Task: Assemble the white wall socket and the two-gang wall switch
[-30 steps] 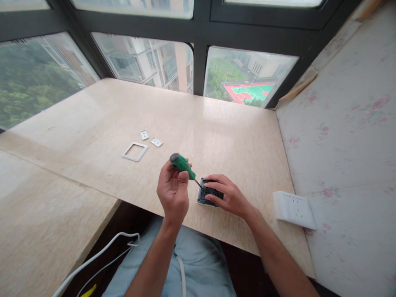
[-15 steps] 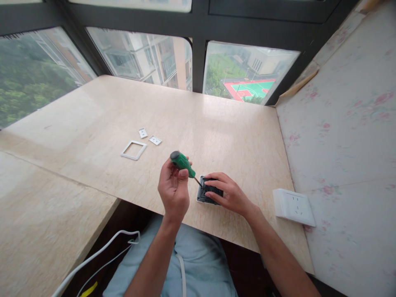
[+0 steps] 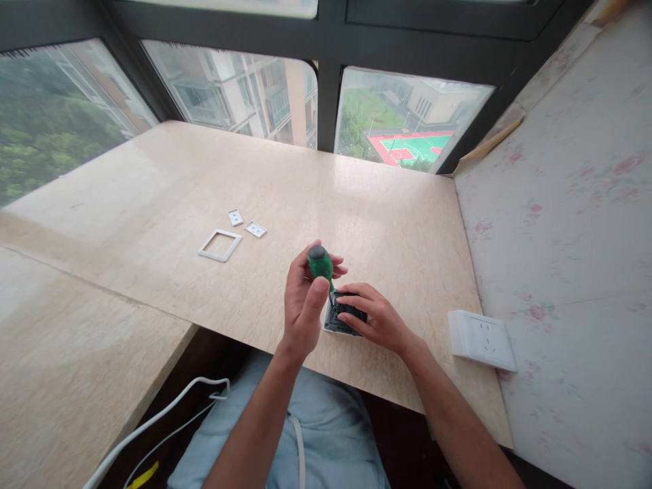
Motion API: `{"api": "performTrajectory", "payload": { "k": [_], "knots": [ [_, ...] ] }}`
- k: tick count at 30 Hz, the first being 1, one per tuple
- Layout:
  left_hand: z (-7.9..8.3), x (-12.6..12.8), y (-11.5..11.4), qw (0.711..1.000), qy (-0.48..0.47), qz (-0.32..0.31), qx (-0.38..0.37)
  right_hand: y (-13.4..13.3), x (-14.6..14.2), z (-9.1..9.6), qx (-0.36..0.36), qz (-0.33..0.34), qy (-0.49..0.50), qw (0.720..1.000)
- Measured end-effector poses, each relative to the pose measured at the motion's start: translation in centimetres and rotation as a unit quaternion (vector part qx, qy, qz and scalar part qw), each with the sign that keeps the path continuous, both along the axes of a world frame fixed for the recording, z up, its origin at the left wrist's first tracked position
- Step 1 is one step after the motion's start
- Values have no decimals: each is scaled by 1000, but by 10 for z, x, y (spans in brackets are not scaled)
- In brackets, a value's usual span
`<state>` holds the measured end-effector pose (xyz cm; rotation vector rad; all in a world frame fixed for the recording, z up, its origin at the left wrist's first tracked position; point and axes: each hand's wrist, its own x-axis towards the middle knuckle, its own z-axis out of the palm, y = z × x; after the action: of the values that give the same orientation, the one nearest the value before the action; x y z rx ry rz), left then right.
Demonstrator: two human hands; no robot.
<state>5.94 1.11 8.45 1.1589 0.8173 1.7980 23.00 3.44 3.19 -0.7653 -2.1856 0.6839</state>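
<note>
My left hand (image 3: 303, 305) is closed around a screwdriver (image 3: 320, 263) with a green handle and dark end cap. The screwdriver stands nearly upright, its shaft pointing down at the left part of a socket module (image 3: 333, 324) with a black back and white edge. That module lies back side up near the front edge of the counter. Pressed over its right part is my right hand (image 3: 374, 318), fingers bent across the black back and gripping it. My right fingers hide some of the module, and the exact spot of the screwdriver's tip is hard to make out.
A white square frame (image 3: 206, 254) and two small white plates (image 3: 235, 217) lie on the stone counter (image 3: 153, 190), left of my hands. On the right, a white wall socket (image 3: 486, 339) juts out by the wallpapered wall. White cables (image 3: 168, 411) hang below the counter's edge.
My left hand has moved right, bringing the screwdriver from a leftward tilt to nearly upright; its fingers are more spread. My right hand and the module stay in place.
</note>
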Motion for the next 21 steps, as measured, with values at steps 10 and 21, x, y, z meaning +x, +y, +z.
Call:
{"api": "performTrajectory", "payload": {
  "k": [10,21],
  "knots": [
    [1,3,7,998,-18,-53,26,1,1,-3,14,8,-8,1000],
    [3,3,6,990,-73,-124,-10,1,1,-7,32,2,-14,999]
  ]
}}
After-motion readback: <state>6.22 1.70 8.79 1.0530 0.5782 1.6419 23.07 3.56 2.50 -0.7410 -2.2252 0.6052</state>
